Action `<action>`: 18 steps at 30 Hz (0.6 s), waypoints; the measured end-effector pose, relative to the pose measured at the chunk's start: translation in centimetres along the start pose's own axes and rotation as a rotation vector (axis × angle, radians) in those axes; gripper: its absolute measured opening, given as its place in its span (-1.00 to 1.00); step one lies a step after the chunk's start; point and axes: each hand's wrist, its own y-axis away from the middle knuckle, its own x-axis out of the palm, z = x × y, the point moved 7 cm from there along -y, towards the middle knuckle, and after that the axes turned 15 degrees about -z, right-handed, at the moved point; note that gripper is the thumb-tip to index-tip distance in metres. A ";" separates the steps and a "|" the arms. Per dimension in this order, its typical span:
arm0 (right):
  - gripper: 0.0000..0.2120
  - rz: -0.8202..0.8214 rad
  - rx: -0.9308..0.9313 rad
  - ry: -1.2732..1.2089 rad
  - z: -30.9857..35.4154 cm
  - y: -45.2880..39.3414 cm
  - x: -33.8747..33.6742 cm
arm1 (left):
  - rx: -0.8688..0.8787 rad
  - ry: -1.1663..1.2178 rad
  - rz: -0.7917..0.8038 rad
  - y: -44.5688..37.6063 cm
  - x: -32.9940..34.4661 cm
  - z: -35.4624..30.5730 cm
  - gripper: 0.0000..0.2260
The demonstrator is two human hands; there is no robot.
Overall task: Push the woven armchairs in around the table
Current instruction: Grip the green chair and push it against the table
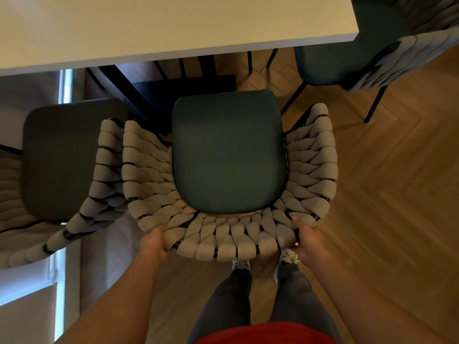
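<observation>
A woven armchair [231,234] with thick pale braided rope and a dark green seat cushion stands directly below me, facing the white table [173,26]. The seat's front edge lies a little short of the table's near edge. My left hand [154,240] grips the left rear of the woven back. My right hand [306,235] grips the right rear of it, thumb on top. A second woven armchair [82,219] with a dark seat stands to the left, its arm touching this one. A third [409,53] sits at the table's right end, partly under the top.
Dark metal table legs and a base [173,93] stand under the tabletop just ahead of the seat. My legs and shoes [288,256] are right behind the chair. Herringbone wood floor spreads to the right. A pale curtain and window strip [59,281] run along the left.
</observation>
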 end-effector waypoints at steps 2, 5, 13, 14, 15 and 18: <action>-0.63 0.003 -0.008 0.004 0.0 -0.1 0.1 | 0.094 -0.064 -0.008 0.2 -0.6 -1.1 -0.63; -0.63 0.010 -0.014 0.004 0.1 0.1 0.1 | 0.200 -0.104 0.019 0.3 -1.4 -2.8 -0.52; -0.69 0.032 -0.019 0.004 0.1 0.4 0.0 | 0.201 -0.073 0.050 0.6 -1.5 -2.7 -0.57; -0.69 0.034 -0.021 0.007 0.1 0.4 -0.1 | 0.202 -0.076 0.044 0.5 -1.5 -2.6 -0.56; -0.69 0.037 -0.022 0.009 0.1 0.4 -0.2 | 0.203 -0.080 0.038 0.5 -1.6 -2.4 -0.56; -0.65 0.045 -0.018 0.011 0.1 0.4 -0.5 | 0.204 -0.088 0.023 0.3 -1.9 -1.6 -0.56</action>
